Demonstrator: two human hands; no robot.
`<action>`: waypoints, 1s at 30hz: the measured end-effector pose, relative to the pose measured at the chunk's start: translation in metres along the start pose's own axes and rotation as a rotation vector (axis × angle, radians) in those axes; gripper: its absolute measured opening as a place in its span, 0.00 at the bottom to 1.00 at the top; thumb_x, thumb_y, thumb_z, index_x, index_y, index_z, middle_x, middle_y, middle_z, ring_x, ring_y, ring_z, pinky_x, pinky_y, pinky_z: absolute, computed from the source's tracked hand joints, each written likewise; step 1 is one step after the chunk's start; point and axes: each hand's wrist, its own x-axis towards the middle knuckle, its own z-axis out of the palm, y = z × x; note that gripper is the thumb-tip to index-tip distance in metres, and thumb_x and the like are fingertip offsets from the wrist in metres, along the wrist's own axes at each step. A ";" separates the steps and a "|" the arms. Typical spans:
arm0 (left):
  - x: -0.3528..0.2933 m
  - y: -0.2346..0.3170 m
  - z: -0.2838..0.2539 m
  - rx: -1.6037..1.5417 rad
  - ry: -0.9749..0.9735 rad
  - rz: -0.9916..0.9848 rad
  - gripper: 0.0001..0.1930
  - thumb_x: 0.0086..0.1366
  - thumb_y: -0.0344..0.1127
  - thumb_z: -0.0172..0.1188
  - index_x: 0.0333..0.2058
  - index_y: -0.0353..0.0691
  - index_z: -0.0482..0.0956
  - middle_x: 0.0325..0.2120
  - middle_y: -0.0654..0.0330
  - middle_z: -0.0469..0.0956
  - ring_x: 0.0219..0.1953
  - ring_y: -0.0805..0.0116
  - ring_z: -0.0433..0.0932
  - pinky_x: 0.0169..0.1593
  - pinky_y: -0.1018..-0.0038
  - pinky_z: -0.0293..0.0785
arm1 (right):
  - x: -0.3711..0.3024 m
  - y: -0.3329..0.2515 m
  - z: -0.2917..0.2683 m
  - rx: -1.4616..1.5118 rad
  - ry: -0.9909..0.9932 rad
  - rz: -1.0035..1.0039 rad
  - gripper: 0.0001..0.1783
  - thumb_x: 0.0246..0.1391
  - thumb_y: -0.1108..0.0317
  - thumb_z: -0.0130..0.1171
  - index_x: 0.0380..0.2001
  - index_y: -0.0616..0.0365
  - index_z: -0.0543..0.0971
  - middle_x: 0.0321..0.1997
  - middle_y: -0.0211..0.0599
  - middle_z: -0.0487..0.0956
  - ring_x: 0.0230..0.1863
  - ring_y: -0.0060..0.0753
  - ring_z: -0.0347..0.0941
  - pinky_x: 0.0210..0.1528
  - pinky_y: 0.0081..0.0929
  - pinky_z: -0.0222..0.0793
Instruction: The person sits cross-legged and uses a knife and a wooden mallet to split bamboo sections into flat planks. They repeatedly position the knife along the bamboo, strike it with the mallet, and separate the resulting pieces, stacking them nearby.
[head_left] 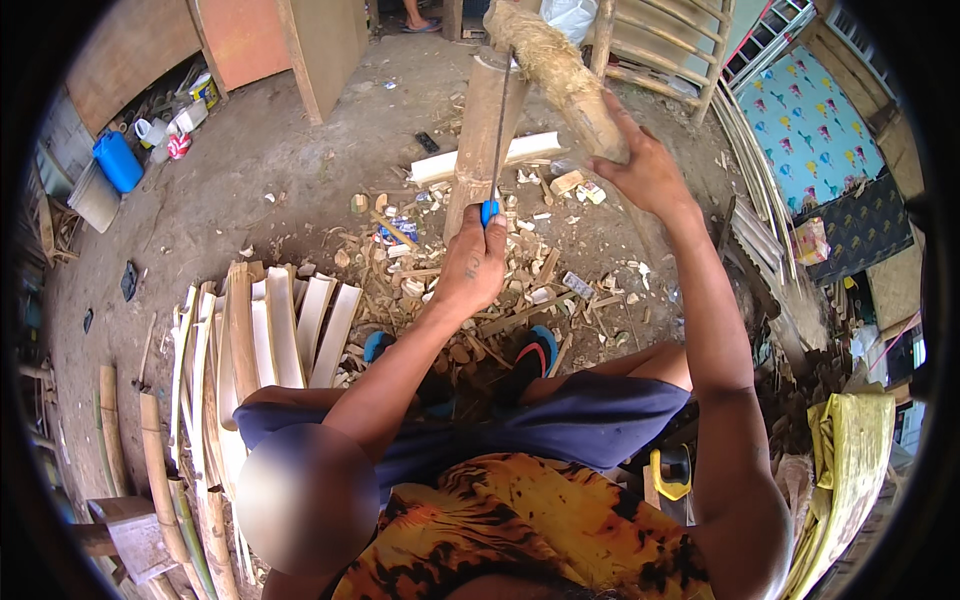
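My left hand [472, 268] is closed around the blue handle of a long knife [501, 130]. Its thin dark blade points away from me, seen nearly edge-on, over a split length of bamboo [486, 130]. With fingers and thumb around its near end, my right hand [648, 165] holds a thick wooden club [560, 75]. The club's middle is frayed and fibrous, and its far part lies across the bamboo's far end, by the blade tip. Whether club and blade touch, I cannot tell. Behind the bamboo lies a pale, split bamboo piece [535, 148].
Wood chips [415, 285] litter the ground around my feet. Split bamboo strips [282, 325] stand bundled at my left. A blue jug [118, 162] is at far left, a bamboo rack [660, 45] at the back right. Beside my right hip is a yellow-handled tool [671, 474].
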 end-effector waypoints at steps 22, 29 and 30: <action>0.010 -0.015 -0.014 0.090 0.047 0.092 0.19 0.78 0.43 0.44 0.54 0.31 0.65 0.28 0.37 0.79 0.33 0.30 0.79 0.38 0.43 0.70 | 0.056 -0.033 -0.109 0.773 0.507 -0.115 0.55 0.51 0.57 0.76 0.72 0.65 0.54 0.59 0.56 0.76 0.54 0.46 0.79 0.53 0.36 0.79; 0.010 -0.029 0.002 0.128 -0.006 -0.069 0.23 0.77 0.48 0.44 0.55 0.31 0.67 0.34 0.33 0.79 0.39 0.30 0.79 0.45 0.45 0.72 | 0.034 -0.044 -0.003 -0.149 -0.040 -0.108 0.54 0.44 0.60 0.77 0.72 0.55 0.58 0.53 0.60 0.79 0.51 0.54 0.81 0.55 0.47 0.79; 0.009 -0.035 0.002 0.195 -0.051 -0.137 0.24 0.77 0.50 0.43 0.55 0.31 0.67 0.36 0.35 0.79 0.41 0.32 0.79 0.48 0.48 0.72 | 0.026 -0.028 0.020 -0.331 -0.397 -0.088 0.55 0.44 0.60 0.76 0.73 0.54 0.58 0.56 0.60 0.78 0.54 0.57 0.80 0.59 0.48 0.77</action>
